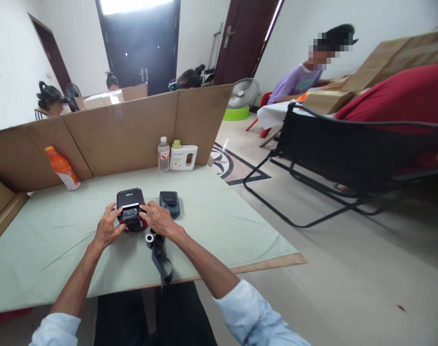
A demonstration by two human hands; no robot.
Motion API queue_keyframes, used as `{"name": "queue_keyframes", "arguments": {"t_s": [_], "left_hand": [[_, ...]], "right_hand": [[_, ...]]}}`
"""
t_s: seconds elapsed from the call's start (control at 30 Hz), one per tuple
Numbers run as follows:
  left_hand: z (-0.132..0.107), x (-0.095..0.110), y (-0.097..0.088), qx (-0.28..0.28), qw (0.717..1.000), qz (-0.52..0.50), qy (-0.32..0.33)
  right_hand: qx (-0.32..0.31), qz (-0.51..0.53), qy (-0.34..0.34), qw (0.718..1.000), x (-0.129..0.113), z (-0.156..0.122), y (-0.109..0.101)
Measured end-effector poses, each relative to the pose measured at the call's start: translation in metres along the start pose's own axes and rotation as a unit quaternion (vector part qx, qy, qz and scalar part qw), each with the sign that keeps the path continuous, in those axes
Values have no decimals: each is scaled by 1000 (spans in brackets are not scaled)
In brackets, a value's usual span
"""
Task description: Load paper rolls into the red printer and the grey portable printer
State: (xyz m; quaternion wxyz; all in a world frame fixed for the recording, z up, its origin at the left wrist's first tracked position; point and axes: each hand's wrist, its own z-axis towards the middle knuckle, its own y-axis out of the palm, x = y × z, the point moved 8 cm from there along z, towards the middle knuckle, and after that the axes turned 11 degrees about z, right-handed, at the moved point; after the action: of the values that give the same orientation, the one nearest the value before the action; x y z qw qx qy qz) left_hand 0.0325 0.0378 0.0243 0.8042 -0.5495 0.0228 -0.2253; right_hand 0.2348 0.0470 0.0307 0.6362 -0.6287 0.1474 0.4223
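Note:
A small black and red label printer lies on the cloth-covered table. Its front shows a pale strip and a dark, shiny piece. My left hand grips its left side, fingers bent over the edge and thumb low by the front. On the other side my right hand holds the right edge, with the fingertips near the pale strip. Just under my right wrist is a small roll with a white core, next to a dark crumpled strip that reaches the table's front edge. A dark grey pouch-like device sits beyond my right hand.
A cardboard screen borders the table's back. Before it stand an orange bottle, a clear water bottle and a white jug. To the right are a black folding chair and a person; other heads show behind the screen.

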Motion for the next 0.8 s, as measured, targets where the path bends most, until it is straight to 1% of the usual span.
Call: {"name": "queue_keyframes", "arguments": {"t_s": [0.17, 0.37, 0.5, 0.63, 0.8], "left_hand": [[-4, -4, 5, -6, 999, -19, -28], [-2, -3, 5, -9, 999, -24, -26], [-5, -4, 8, -10, 999, -7, -35], [-4, -5, 10, -5, 999, -15, -37], [-3, -5, 12, -28, 999, -10, -41]], "right_hand": [[31, 54, -16, 998, 12, 1, 7], [33, 83, -36, 995, 17, 2, 9], [35, 83, -46, 995, 16, 3, 9], [17, 54, -14, 998, 19, 2, 12], [-3, 15, -12, 1000, 14, 1, 11]]}}
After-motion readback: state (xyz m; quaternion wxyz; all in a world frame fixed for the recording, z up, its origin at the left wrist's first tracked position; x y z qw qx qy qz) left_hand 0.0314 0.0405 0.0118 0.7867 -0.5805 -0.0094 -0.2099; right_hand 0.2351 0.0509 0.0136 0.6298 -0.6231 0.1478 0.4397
